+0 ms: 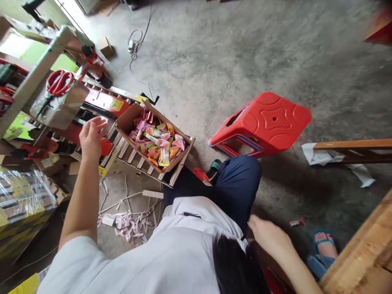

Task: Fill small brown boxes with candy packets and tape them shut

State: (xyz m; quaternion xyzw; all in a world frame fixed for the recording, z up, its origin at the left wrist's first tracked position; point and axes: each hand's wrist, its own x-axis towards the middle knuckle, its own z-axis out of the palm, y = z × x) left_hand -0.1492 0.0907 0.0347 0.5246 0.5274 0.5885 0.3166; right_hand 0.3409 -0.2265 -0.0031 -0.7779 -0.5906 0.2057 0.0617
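In the carton [125,121], unreadable sweet wrappers [156,143]

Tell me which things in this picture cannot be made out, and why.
Head view only:
- Right hand: its fingers and what they touch are hidden behind the white shirt.
- Packets in the box: print too small to read.
- Red object, top right: blurred and cut off by the edge.
- Left hand: raised by the box; contact unclear.

No text can be read anywhere. The packets [156,143] in the carton [127,119] carry print too small and blurred to make out, and the yellow label [114,105] on the red machine [101,98] shows only an unreadable dark mark.
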